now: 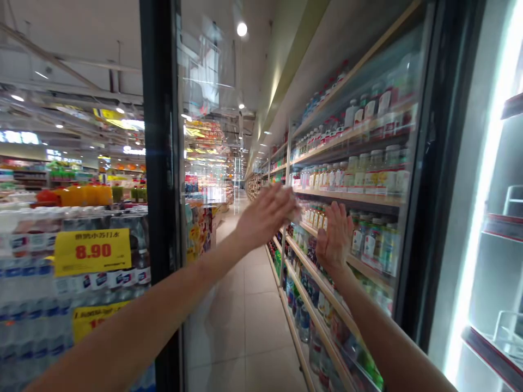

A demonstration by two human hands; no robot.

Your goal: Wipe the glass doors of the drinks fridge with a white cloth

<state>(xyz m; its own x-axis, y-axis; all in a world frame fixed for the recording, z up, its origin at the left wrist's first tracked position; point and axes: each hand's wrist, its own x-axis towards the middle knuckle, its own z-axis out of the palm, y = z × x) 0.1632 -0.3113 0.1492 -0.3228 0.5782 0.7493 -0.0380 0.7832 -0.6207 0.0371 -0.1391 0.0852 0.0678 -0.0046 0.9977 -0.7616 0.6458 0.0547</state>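
My left hand [267, 213] reaches across the glass door [245, 305], fingers pointing right and smeared by motion. A crumpled whitish cloth [295, 211] shows under and past its fingertips; its exact kind is hard to make out. Just to the right, my right hand [335, 239] is raised with its fingers up and its palm toward the glass. Nothing shows in that hand, and whether it touches the pane I cannot tell. Bottled drinks on shelves [368, 169] appear in or through the pane behind both hands.
A black door frame [161, 163] borders the glass on the left, another dark upright [433, 163] on the right. Farther right are a bright light strip [482, 218] and cooler shelves [502, 226]. Stacked bottle packs [24, 305] with a yellow price sign [93, 251] stand left.
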